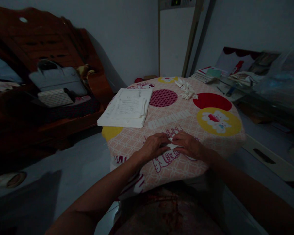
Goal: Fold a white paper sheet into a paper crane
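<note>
Close to the table's near edge, my left hand (155, 146) and my right hand (189, 145) face each other with bent fingers. Between them is a small white piece of paper (171, 146), pinched at both ends; the fingers cover part of it. Just beyond my hands, several small white paper pieces (169, 119) lie in a slanting row on the patterned tablecloth (127, 143). To the left rests a stack of white sheets (134, 122), the top ones bearing writing. Farther back is a loose heap of crumpled white paper strips (186, 90).
On the left, a carved wooden sofa (49, 39) holds a grey handbag (57, 78) and a quilted pouch (55, 98). To the right, a glass-topped stand (250, 86) carries papers and a plastic bag (281, 78). A tall white cabinet-like appliance (176, 39) stands behind the table.
</note>
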`<state>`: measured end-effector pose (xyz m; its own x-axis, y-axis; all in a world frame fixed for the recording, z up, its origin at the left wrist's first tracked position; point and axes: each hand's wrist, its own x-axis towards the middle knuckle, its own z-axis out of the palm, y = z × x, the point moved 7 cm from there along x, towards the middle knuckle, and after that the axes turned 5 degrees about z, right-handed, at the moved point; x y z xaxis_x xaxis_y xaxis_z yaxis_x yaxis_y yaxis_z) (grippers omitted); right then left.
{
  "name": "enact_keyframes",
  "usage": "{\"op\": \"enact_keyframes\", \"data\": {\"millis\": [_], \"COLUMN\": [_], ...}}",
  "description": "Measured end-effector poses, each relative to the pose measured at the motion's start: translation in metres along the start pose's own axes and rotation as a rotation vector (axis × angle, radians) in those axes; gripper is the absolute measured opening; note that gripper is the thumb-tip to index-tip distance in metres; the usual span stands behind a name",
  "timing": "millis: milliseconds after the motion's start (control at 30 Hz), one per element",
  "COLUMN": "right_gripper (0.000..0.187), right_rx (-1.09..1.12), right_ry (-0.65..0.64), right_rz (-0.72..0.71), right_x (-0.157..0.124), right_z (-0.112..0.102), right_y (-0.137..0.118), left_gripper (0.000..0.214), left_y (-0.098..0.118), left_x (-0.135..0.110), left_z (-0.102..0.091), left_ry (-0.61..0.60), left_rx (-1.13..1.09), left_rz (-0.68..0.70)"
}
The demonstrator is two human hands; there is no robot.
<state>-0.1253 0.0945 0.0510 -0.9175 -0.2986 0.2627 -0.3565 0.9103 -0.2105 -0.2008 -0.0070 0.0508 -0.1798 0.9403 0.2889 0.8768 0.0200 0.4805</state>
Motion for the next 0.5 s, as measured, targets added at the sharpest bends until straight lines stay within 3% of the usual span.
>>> {"op": "enact_keyframes", "data": {"millis": [300,500], "right_gripper": [0.022,0.023], "right_rx": [-0.02,0.069], "right_ry": [0.065,0.093], "right_rz": [-0.013,0.113], "right_x": [-0.002,-0.001], "right_z": [0.0,-0.006], "right_y": [-0.004,-0.003], "left_gripper": [0.021,0.016], "left_y": [0.0,-0.002], "left_x": [0.0,0.001], "left_z": [-0.001,0.001], "left_ry": [0.011,0.053], "left_rx": [-0.015,-0.077], "left_rz": [0.018,0.004]}}
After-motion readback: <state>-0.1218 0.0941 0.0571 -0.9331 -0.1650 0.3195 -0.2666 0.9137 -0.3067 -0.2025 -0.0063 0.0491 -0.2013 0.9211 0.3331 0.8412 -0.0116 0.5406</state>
